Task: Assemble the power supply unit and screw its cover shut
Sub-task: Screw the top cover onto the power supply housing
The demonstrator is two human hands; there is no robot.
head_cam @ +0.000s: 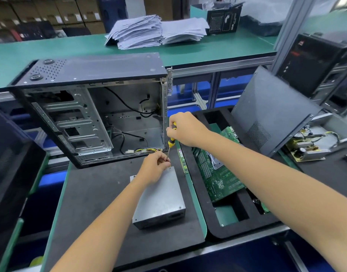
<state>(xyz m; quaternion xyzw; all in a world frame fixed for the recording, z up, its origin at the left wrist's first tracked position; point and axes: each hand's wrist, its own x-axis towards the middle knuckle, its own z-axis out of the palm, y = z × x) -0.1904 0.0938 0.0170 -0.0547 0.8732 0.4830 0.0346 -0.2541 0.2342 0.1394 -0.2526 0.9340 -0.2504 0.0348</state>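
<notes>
A grey metal power supply unit (162, 199) lies flat on the black mat (94, 195), its cover on top. My right hand (185, 129) grips the handle of a yellow and black screwdriver (171, 142), held almost upright with its tip down at the unit's far right corner. My left hand (156, 167) rests on the far end of the cover, its fingertips pinched around the screwdriver's shaft near the tip. The screw itself is hidden by my fingers.
An open computer case (86, 107) stands just behind the mat, loose cables hanging inside. To the right, a black foam tray (235, 224) holds a green motherboard (217, 173). Further right a dark panel (267, 112) leans over an open circuit board (306, 150). Paper stacks (155, 32) lie on the far bench.
</notes>
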